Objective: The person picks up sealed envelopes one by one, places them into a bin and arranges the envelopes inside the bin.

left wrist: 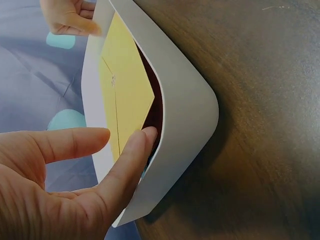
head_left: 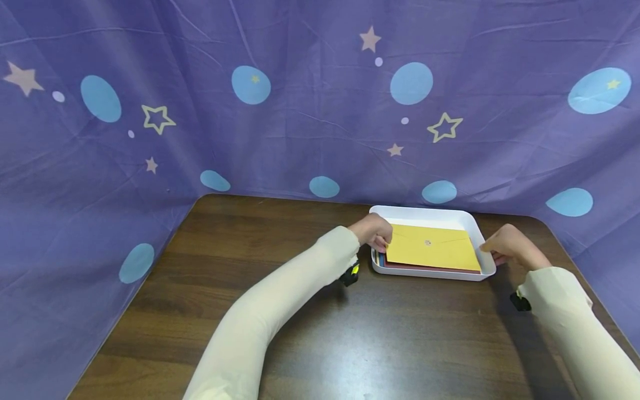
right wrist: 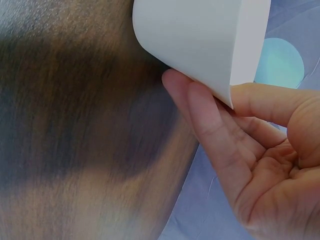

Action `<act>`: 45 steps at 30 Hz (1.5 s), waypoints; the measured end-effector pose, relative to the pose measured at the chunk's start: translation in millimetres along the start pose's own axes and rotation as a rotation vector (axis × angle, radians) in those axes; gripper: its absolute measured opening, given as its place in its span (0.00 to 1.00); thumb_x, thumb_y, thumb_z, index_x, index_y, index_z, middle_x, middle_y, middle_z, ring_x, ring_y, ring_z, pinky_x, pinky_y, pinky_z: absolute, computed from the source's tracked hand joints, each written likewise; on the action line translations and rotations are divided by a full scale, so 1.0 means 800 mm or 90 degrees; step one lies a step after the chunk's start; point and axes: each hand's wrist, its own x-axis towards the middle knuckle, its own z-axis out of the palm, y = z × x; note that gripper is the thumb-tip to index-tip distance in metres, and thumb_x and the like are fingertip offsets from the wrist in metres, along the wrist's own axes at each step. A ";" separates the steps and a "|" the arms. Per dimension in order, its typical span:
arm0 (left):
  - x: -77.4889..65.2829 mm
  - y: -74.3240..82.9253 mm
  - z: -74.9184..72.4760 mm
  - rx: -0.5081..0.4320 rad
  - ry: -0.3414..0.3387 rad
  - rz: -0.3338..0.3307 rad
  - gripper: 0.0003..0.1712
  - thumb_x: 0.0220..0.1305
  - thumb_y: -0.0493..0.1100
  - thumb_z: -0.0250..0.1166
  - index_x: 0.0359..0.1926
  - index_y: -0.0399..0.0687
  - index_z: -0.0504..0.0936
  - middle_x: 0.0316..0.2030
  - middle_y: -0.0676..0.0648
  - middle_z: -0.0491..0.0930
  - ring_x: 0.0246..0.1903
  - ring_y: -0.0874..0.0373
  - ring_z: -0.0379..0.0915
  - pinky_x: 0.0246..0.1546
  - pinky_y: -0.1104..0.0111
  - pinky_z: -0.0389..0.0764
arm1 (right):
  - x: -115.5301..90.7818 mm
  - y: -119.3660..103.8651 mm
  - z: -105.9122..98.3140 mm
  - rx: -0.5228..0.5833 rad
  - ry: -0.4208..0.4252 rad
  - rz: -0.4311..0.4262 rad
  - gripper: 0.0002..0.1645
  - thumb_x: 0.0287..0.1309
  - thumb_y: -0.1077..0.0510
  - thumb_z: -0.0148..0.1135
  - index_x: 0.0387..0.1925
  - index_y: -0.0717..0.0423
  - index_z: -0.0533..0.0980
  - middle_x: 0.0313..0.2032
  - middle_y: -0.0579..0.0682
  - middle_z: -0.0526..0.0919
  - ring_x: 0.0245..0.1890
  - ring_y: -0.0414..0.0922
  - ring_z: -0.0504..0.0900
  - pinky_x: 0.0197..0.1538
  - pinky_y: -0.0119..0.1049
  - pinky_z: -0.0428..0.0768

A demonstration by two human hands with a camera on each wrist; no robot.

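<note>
A yellow envelope (head_left: 431, 246) with a small round mark lies on top of a stack in a white tray (head_left: 433, 272). Dark red and blue edges peek out under it. At the tray's left end is my left hand (head_left: 374, 230), its fingertips at the envelope's near left corner. In the left wrist view a gap shows between the thumb and index finger of that hand (left wrist: 65, 175). My right hand (head_left: 512, 246) holds the tray's right end. The right wrist view has the thumb of this hand (right wrist: 270, 145) at the rim and the fingers under the outer wall.
The tray stands on a dark brown wooden table (head_left: 310, 322), near its far right corner. A purple cloth (head_left: 310, 139) with stars and blue ovals hangs behind and to the sides. Black wrist devices (head_left: 350, 274) sit under both cuffs.
</note>
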 end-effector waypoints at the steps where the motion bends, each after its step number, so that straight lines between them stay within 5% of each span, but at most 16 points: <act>1: -0.006 0.001 0.000 0.000 0.004 -0.001 0.19 0.55 0.20 0.60 0.49 0.27 0.73 0.42 0.31 0.82 0.39 0.38 0.85 0.37 0.55 0.89 | 0.000 -0.001 -0.001 0.000 0.000 0.003 0.15 0.58 0.67 0.64 0.39 0.83 0.77 0.22 0.50 0.82 0.22 0.43 0.83 0.31 0.41 0.88; 7: -0.068 0.013 -0.003 0.013 0.042 0.020 0.17 0.60 0.23 0.58 0.51 0.27 0.72 0.46 0.26 0.82 0.47 0.37 0.84 0.47 0.56 0.88 | -0.001 -0.006 -0.003 -0.009 0.003 0.003 0.17 0.58 0.67 0.63 0.41 0.84 0.77 0.23 0.49 0.82 0.23 0.43 0.83 0.32 0.42 0.88; 13: -0.101 0.020 0.001 0.108 0.113 0.029 0.08 0.62 0.28 0.61 0.41 0.31 0.73 0.43 0.32 0.85 0.45 0.43 0.87 0.45 0.63 0.88 | -0.002 -0.010 -0.005 -0.024 0.007 -0.004 0.17 0.58 0.67 0.64 0.40 0.83 0.78 0.22 0.48 0.82 0.22 0.43 0.84 0.32 0.42 0.88; 23: -0.101 0.020 0.001 0.216 0.130 0.049 0.07 0.62 0.33 0.63 0.39 0.33 0.75 0.41 0.35 0.86 0.40 0.47 0.89 0.42 0.65 0.88 | -0.002 -0.011 -0.007 -0.022 0.010 -0.004 0.16 0.57 0.66 0.64 0.39 0.82 0.78 0.22 0.48 0.81 0.23 0.42 0.83 0.32 0.41 0.88; 34: -0.104 0.015 0.002 0.253 0.129 0.071 0.12 0.62 0.36 0.64 0.45 0.33 0.77 0.38 0.37 0.83 0.39 0.48 0.89 0.40 0.65 0.89 | 0.003 -0.006 -0.006 -0.030 0.011 0.019 0.16 0.57 0.65 0.64 0.39 0.81 0.78 0.23 0.49 0.79 0.23 0.42 0.81 0.33 0.41 0.88; 45: -0.105 0.008 0.007 0.248 0.135 0.071 0.17 0.62 0.39 0.66 0.49 0.34 0.76 0.35 0.42 0.74 0.40 0.49 0.87 0.41 0.65 0.89 | -0.003 0.001 0.001 -0.006 0.007 -0.013 0.16 0.57 0.67 0.63 0.38 0.82 0.77 0.22 0.49 0.80 0.22 0.42 0.82 0.31 0.41 0.88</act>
